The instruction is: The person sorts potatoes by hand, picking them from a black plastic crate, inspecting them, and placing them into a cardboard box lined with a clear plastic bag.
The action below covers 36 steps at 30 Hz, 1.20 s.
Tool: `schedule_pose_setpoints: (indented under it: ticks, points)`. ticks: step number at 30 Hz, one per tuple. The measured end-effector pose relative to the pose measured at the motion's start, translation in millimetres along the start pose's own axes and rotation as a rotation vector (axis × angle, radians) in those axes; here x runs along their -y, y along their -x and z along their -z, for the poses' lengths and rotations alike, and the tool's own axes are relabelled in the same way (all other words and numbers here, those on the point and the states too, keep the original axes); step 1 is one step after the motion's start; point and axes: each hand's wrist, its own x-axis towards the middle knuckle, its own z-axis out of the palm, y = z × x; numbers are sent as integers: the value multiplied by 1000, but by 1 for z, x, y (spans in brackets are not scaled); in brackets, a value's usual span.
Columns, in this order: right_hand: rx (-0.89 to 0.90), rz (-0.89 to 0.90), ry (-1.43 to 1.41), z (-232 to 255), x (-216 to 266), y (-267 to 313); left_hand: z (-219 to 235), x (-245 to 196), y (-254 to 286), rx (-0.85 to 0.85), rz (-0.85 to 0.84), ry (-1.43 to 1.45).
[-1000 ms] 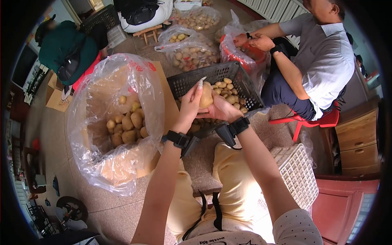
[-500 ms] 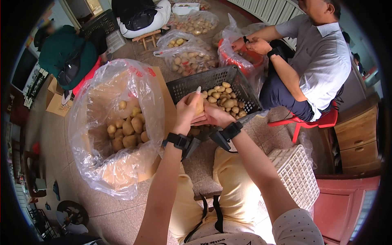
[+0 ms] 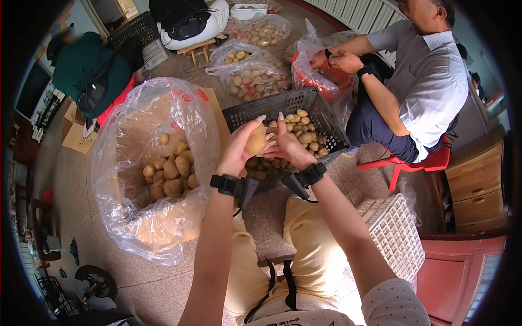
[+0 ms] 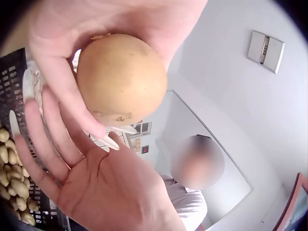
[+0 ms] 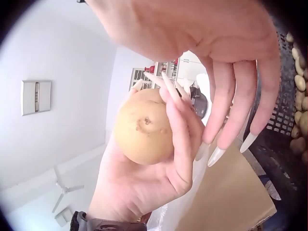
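My left hand (image 3: pixel 236 152) grips a round, pale brown potato (image 3: pixel 256 140), its fingers and thumb curled about it. In the left wrist view the potato (image 4: pixel 122 79) shows a smooth skin with a small dark spot low down. Close beside it, my right hand (image 3: pixel 293 151) is spread with nothing in its grasp, long pale nails pointing outward. The right wrist view shows the potato (image 5: pixel 143 130) sitting in the left palm. Both hands are above the near side of a black crate (image 3: pixel 244 117) that holds many small potatoes (image 3: pixel 304 130).
On the left stands a cardboard box lined with a clear plastic bag (image 3: pixel 114 179), larger potatoes (image 3: pixel 170 171) inside. Bagged potatoes (image 3: pixel 255 81) lie beyond the crate. A seated person (image 3: pixel 429 92) works at a red container (image 3: pixel 334 79) on the right. A white basket (image 3: pixel 391 228) is nearby.
Both hands were together around the potato. Now the right hand has come off it and opened, while the left hand has shifted slightly left with the potato.
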Motion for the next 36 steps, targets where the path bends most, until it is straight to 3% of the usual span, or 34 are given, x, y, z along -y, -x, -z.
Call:
schedule_pose_setpoints:
  ticks: [7,14,17,19,20,22,28,36]
  points:
    - [-58,17,3,0,-1,0,-9,-5,4,-11,3,-216]
    - [-52,26,32,-5,-1,0,2,3,-11,-71,65,-186]
    - [-11,27,108,-8,3,7,12,13,-20,-149,-46,-361]
    - [7,18,148,-8,1,5,13,18,-22,-283,-349,-621]
    - [26,10,188,-7,1,5,14,20,-23,-284,-349,-620]
    - [49,10,211,-9,2,6,1,11,-9,-501,-395,-1013]
    - [123,58,153,-9,-4,7,-8,10,0,-595,-432,-1285]
    - [23,62,81,-7,-8,-3,-6,9,-2,-544,-514,-1178]
